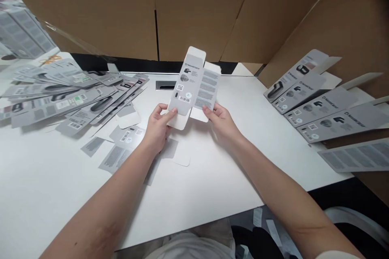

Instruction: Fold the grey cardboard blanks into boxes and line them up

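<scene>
Held up over the middle of the white bench [212,162]: one grey printed cardboard carton blank [194,85], partly folded open, top tuck flap upright, white inner flaps showing at the lower end. Left hand [158,125] pinching lower left corner, thumb on the printed face beside the barcode. Right hand [221,119] pinching lower right edge, fingertips on the text panel. Both hands closed on the carton, apart from each other, carton between them and clear of the bench surface.

Step in hand, by judgement: squaring a flat blank into a sleeve, bottom flaps not yet tucked. Next move likely calls for pressing opposite edges inward to open the tube fully, then folding the lower white flaps in and seating the tuck flap; needs a firm hold on one side while the other hand's fingers work the flaps, creases kept aligned to avoid skewing.

To the left: loose heap of flat grey carton blanks [67,93], overlapping, fanned across the bench. Under the left forearm: a few more flat grey blanks [121,145] lying face up, barcode visible. To the right: row of grey assembled cartons [319,105] laid side by side, flaps open, resting on a brown cardboard surface. Behind: brown cardboard wall panels [197,8]. Slot-shaped metal cable port [165,85] in the bench just behind the held carton.
</scene>
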`<action>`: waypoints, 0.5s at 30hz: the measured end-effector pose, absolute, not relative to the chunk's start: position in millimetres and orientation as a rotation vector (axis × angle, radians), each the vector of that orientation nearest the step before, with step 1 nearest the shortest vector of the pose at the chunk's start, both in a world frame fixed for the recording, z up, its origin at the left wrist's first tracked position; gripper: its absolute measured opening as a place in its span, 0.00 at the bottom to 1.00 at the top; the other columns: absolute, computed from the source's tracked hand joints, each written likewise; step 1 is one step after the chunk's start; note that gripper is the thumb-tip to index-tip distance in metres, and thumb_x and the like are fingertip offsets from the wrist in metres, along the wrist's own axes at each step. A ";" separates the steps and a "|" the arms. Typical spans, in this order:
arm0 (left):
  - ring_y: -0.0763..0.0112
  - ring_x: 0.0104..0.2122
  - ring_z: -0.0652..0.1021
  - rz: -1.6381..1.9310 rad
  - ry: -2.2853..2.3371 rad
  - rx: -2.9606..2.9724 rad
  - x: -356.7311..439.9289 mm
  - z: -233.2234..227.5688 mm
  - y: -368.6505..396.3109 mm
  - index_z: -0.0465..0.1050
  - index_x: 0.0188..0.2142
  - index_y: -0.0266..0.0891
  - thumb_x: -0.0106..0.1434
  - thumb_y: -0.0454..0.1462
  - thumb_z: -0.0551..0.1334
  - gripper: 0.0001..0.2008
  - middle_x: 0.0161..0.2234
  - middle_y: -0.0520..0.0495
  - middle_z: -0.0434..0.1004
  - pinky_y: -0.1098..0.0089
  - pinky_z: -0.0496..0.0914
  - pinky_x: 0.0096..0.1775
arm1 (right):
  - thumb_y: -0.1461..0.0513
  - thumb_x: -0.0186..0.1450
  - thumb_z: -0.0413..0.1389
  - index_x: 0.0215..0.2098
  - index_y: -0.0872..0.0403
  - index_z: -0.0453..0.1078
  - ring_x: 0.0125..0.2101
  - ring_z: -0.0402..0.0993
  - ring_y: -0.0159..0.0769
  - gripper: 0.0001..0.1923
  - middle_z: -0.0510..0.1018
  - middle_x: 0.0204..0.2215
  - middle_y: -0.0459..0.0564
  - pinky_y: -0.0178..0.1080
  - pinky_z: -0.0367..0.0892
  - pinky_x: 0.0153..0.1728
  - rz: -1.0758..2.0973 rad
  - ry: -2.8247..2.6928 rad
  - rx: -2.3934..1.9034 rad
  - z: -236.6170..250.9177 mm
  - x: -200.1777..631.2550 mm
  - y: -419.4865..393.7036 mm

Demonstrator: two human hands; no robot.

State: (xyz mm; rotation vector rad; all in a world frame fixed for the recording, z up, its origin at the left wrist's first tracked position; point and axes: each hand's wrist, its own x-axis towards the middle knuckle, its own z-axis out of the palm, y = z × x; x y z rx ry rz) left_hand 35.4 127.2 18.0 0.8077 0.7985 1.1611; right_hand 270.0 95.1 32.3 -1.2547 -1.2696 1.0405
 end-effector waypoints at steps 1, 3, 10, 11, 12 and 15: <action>0.61 0.34 0.88 1.129 0.766 0.793 35.4 20.6 125.2 0.71 0.40 0.47 0.50 0.56 0.90 0.35 0.38 0.51 0.90 0.65 0.80 0.34 | 0.30 0.68 0.72 0.60 0.44 0.82 0.62 0.84 0.54 0.37 0.89 0.63 0.55 0.54 0.80 0.62 1.027 -1.217 -1.193 29.4 263.2 92.9; 0.52 0.43 0.91 1.106 0.719 0.760 35.5 24.7 123.6 0.75 0.39 0.46 0.54 0.63 0.85 0.33 0.41 0.47 0.90 0.59 0.85 0.41 | 0.30 0.66 0.74 0.58 0.42 0.81 0.56 0.85 0.50 0.35 0.90 0.59 0.52 0.52 0.81 0.57 1.044 -1.135 -1.156 25.4 256.7 86.9; 0.35 0.60 0.89 1.034 0.787 0.795 26.6 29.3 128.4 0.83 0.44 0.44 0.62 0.69 0.77 0.33 0.50 0.36 0.91 0.44 0.87 0.56 | 0.35 0.62 0.80 0.50 0.44 0.79 0.31 0.69 0.35 0.32 0.84 0.41 0.44 0.44 0.72 0.37 1.275 -1.007 -1.149 26.1 263.6 73.1; 0.34 0.61 0.89 1.028 0.806 0.817 25.8 29.6 128.0 0.84 0.43 0.44 0.61 0.70 0.77 0.33 0.50 0.36 0.91 0.43 0.86 0.56 | 0.36 0.61 0.80 0.49 0.44 0.79 0.30 0.67 0.34 0.32 0.83 0.40 0.44 0.43 0.70 0.35 1.282 -0.984 -1.129 26.1 264.2 73.9; 0.34 0.61 0.88 1.023 0.820 0.834 25.7 30.0 127.2 0.84 0.43 0.44 0.61 0.70 0.77 0.34 0.49 0.36 0.92 0.43 0.86 0.57 | 0.36 0.61 0.81 0.49 0.44 0.79 0.29 0.66 0.33 0.31 0.82 0.39 0.43 0.42 0.69 0.35 1.284 -0.964 -1.114 25.8 264.6 74.9; 0.30 0.64 0.87 0.969 0.768 0.842 29.3 33.2 122.6 0.86 0.48 0.45 0.60 0.73 0.76 0.38 0.49 0.37 0.92 0.42 0.85 0.59 | 0.36 0.63 0.79 0.47 0.44 0.80 0.28 0.62 0.33 0.30 0.79 0.36 0.42 0.42 0.66 0.33 1.320 -0.959 -1.103 22.6 263.9 76.1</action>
